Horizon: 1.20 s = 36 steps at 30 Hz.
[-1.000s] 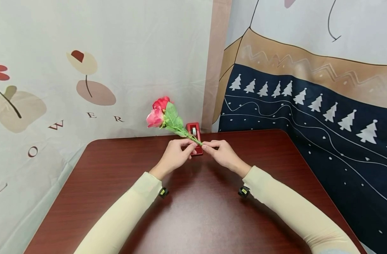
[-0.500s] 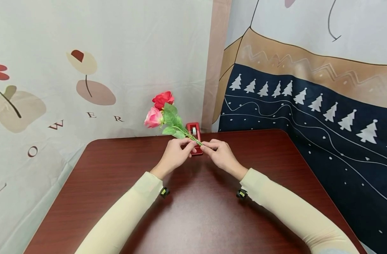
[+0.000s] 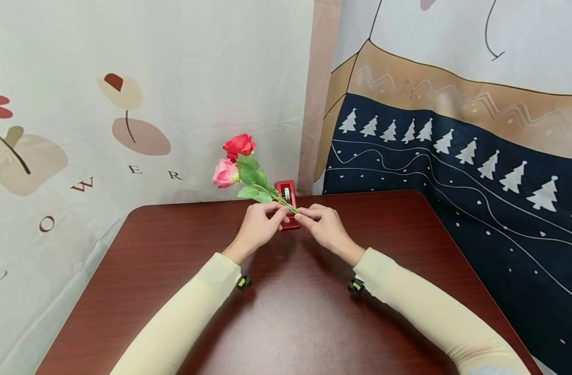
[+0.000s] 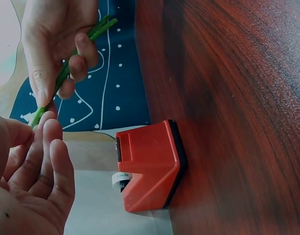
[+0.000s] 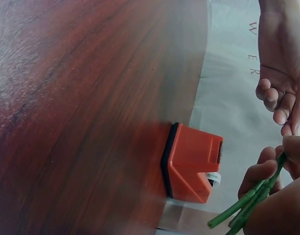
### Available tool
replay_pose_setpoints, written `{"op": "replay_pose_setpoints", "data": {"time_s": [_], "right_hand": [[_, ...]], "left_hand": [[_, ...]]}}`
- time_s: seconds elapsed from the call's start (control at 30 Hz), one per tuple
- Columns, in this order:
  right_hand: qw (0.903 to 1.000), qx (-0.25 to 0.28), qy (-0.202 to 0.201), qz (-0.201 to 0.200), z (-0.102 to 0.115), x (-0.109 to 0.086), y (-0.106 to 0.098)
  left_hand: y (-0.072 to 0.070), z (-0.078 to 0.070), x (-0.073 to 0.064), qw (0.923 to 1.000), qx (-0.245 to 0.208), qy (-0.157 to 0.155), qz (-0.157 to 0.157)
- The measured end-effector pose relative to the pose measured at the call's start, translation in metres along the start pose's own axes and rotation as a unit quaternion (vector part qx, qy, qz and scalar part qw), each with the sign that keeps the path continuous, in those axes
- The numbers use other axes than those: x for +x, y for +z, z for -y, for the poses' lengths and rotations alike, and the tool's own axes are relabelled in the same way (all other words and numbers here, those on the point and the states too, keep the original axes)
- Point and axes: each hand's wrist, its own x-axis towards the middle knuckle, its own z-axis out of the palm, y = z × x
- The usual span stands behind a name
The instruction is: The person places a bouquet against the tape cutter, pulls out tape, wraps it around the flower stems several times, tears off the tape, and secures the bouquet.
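A red rose (image 3: 239, 146) and a pink rose (image 3: 225, 173) lean up and to the left with their green leaves. Both hands hold their stems (image 4: 61, 76) side by side above the table. My left hand (image 3: 259, 226) pinches the stems below the leaves. Close beside it, my right hand (image 3: 329, 228) pinches them nearer the cut ends, which stick out past its fingers in both wrist views. Behind and below the hands stands a red tape dispenser (image 3: 286, 190), partly covered in the head view. A small white tape roll (image 4: 121, 179) shows in its notch.
The brown table (image 3: 286, 312) spreads in front of the hands. A pale printed curtain (image 3: 197, 94) hangs behind its far edge, and a dark blue tree-patterned one (image 3: 408, 156) hangs to the right.
The flower heads have turned and shifted slightly up and left, so the blooms have spread a little apart. My right hand has moved slightly left; both hands keep their hold.
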Motion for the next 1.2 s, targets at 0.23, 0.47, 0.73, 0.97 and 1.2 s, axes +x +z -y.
{"op": "replay_pose_setpoints", "data": {"time_s": [0.23, 0.47, 0.73, 0.97, 1.2], "right_hand": [[0.9993, 0.012, 0.02, 0.029, 0.0008, 0.0014, -0.0021], [0.998, 0.032, 0.035, 0.043, 0.0003, 0.0026, -0.0029], [0.9961, 0.065, 0.043, 0.042, 0.0013, 0.0028, -0.0016], [0.9971, 0.056, 0.043, 0.027, -0.0006, 0.0009, 0.0017], [0.9974, 0.052, 0.044, 0.023, 0.0002, -0.0004, 0.0047]], "left_hand": [[0.0001, -0.0013, 0.0014, 0.9999, 0.013, 0.004, -0.005], [-0.0001, 0.0003, 0.0019, 0.9997, 0.022, 0.01, 0.002], [0.0, 0.0011, 0.0009, 0.9999, 0.013, -0.008, 0.008], [0.0005, 0.0006, -0.0012, 0.9997, 0.008, -0.019, 0.013], [0.0, 0.0013, -0.0031, 0.9994, 0.001, -0.03, 0.014]]}}
